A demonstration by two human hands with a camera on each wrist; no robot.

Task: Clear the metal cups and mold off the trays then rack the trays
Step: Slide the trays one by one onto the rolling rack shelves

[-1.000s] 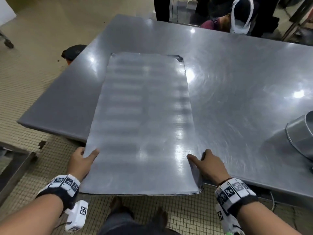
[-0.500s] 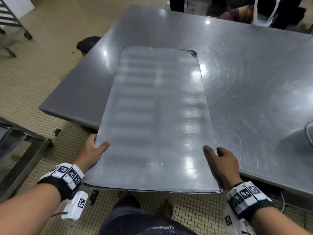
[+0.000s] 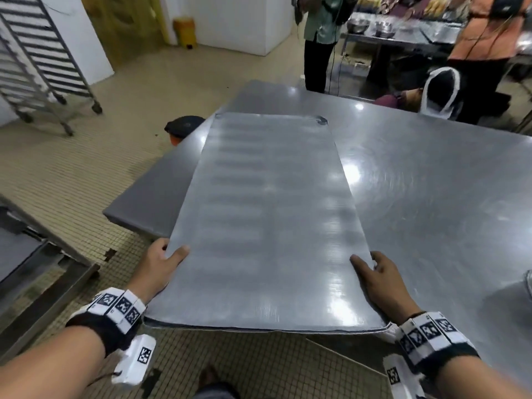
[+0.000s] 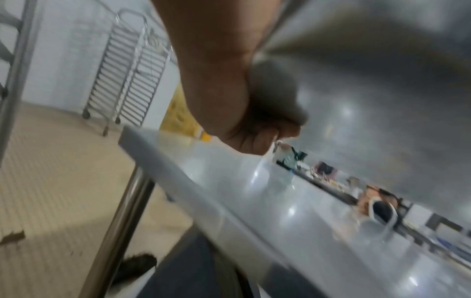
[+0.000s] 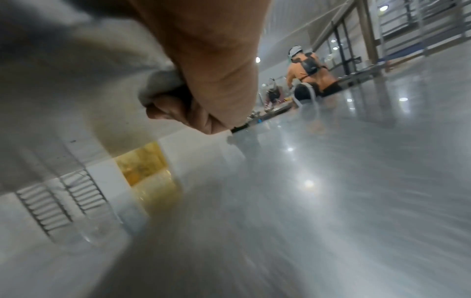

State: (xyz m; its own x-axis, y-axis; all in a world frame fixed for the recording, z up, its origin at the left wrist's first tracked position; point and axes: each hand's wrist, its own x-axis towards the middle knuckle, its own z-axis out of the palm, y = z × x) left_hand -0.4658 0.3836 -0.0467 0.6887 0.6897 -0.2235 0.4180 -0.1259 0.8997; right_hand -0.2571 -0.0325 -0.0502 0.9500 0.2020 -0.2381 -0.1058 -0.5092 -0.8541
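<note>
A long flat metal tray (image 3: 267, 220) lies lengthwise in front of me, its near end lifted off the steel table (image 3: 431, 197) and hanging past the table's front edge. My left hand (image 3: 161, 263) grips the tray's left edge near the front, thumb on top and fingers underneath. My right hand (image 3: 374, 275) grips the right edge the same way. In the left wrist view the left hand's fingers (image 4: 257, 133) curl under the tray (image 4: 382, 70). In the right wrist view the tray (image 5: 63, 90) sits above the curled fingers (image 5: 178, 113). No cups show on the tray.
A wheeled tray rack (image 3: 37, 59) stands at the far left by the wall. A second steel frame (image 3: 43, 283) is close on my left. A metal bowl's rim (image 3: 528, 286) shows at the right table edge. Two people (image 3: 319, 38) stand beyond the table.
Both hands have kept their grip and drawn the tray toward me and up. My view has lifted, so the rack and the people behind the table have come into sight.
</note>
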